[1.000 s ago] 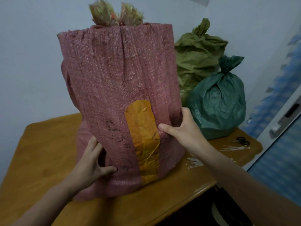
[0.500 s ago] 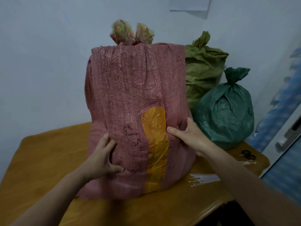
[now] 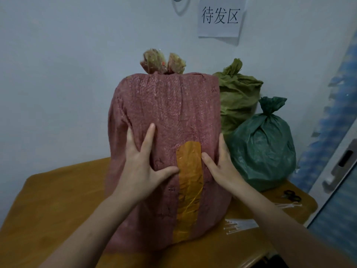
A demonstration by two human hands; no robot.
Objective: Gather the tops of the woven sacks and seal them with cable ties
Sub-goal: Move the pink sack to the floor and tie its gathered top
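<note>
A tall red sack (image 3: 170, 117) stands upright on a wooden table (image 3: 58, 200), in the middle of the view and near the table's front edge; a strip of orange tape (image 3: 188, 186) runs down its front. Both hands press flat against the sack. The left hand (image 3: 143, 165) lies on the front with its fingers straight and spread wide, thumb stretched toward the tape; the right hand (image 3: 222, 167) rests on the sack's right side, thumb touching the tape's edge, fingers straight and close together along the side; neither hand grips anything.

At the sack's top, two frayed tufts (image 3: 163, 61) stick up from gathered cloth; whether a tie holds them cannot be seen. Behind and to the right stand an olive sack (image 3: 237, 101) and a green sack (image 3: 264, 149), both with bunched tops. White ties (image 3: 240, 225) lie on the table just beside the red sack's base; scissors (image 3: 291, 196) lie nearer the right edge. A paper sign (image 3: 220, 16) hangs on the wall.

Likely risks: the sack is tall and held only by flat palms, so a push that is too high or uneven could tip it toward the olive sack or off the front edge; sliding its base to the right could sweep the ties off the table; if the top is untied, handling could let the gather loosen.
</note>
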